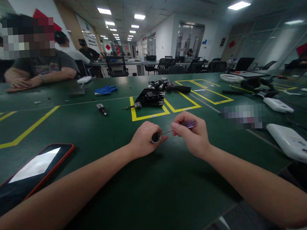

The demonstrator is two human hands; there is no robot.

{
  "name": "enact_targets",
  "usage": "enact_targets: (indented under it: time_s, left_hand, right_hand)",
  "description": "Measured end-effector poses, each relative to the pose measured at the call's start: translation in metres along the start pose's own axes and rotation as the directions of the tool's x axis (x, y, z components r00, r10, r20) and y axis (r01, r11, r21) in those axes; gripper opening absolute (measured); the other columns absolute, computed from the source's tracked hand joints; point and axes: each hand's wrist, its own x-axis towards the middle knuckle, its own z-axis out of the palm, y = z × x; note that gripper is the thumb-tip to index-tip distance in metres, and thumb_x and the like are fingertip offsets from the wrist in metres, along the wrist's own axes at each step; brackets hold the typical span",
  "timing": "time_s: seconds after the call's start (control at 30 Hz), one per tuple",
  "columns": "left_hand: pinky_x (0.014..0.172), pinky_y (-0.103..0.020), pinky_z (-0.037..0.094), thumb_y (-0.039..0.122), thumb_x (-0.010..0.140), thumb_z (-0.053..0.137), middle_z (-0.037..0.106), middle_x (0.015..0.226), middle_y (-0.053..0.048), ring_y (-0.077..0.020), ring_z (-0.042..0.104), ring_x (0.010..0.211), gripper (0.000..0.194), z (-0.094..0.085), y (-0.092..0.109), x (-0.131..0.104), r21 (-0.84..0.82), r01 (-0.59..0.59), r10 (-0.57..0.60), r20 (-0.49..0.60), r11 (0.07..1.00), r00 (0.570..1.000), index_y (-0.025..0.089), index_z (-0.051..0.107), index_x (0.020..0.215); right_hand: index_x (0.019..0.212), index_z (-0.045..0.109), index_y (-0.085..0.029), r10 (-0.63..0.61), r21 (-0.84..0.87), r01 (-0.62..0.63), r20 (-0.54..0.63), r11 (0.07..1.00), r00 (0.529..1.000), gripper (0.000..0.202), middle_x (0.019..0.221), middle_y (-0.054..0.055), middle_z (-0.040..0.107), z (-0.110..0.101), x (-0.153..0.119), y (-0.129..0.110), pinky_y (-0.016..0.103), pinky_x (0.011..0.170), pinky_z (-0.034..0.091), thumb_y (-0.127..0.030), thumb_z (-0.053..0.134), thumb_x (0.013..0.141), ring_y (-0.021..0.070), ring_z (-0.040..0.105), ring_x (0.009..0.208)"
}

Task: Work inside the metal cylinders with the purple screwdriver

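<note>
My left hand (144, 140) is closed around a small cylindrical part (155, 138) with a metallic rim and a dark, hollow-looking end turned towards me. In my right hand (193, 136) is a screwdriver (190, 124) with a purple translucent handle, pinched near where the thin shaft begins. The shaft points left, and its tip meets or lies just beside the rim of the cylinder; I cannot tell whether it sits in a screw. Both hands are just above the green table (147, 191). Beyond them lie a small metal-and-black part (101, 109) and another metal part with a thin shaft (137, 105).
A phone (39, 167) in an orange case lies at left. Ahead are a blue glove (105, 90), a black bag (150, 97) and a pile of dark metal parts (158, 83). White devices (294, 142) line the right side. Across the table sits a person (46, 64).
</note>
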Motion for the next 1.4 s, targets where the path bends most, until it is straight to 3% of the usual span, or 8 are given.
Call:
enact_targets:
  time_s: [0.5,1.0,1.4]
  left_hand:
    - [0.060,-0.027,0.042,0.035,0.079,0.057,0.057,0.064,0.000,-0.0129,0.051,0.060,0.023,0.000,0.000,0.000,-0.009,-0.019,0.019,-0.011,1.000,1.000,0.016,0.049,0.069]
    - [0.061,-0.027,0.042,0.037,0.080,0.056,0.057,0.064,0.000,-0.0132,0.051,0.060,0.024,0.000,0.000,-0.001,-0.003,-0.036,0.036,-0.011,0.999,0.999,0.015,0.051,0.070]
    - [0.062,-0.027,0.043,0.036,0.080,0.056,0.057,0.065,0.000,-0.0127,0.051,0.061,0.023,0.000,-0.001,-0.001,-0.001,-0.026,0.026,-0.004,1.000,1.000,0.015,0.051,0.071]
  right_hand:
    - [0.060,0.051,-0.018,-0.024,-0.032,0.025,0.017,0.999,1.000,0.015,0.056,-0.004,0.050,0.002,0.001,-0.002,0.026,0.051,0.034,-0.019,0.055,0.074,0.0096,0.044,0.052]
    - [0.059,0.051,-0.017,0.126,0.142,-0.123,-0.010,0.982,0.992,0.015,0.047,-0.005,0.048,0.003,0.008,0.006,0.022,0.044,0.033,-0.019,0.055,0.073,0.0073,0.042,0.044]
    - [0.061,0.050,-0.017,0.055,0.114,-0.053,-0.014,0.992,0.998,0.015,0.049,-0.005,0.048,0.002,0.006,0.006,0.022,0.045,0.034,-0.018,0.054,0.075,0.0078,0.043,0.046]
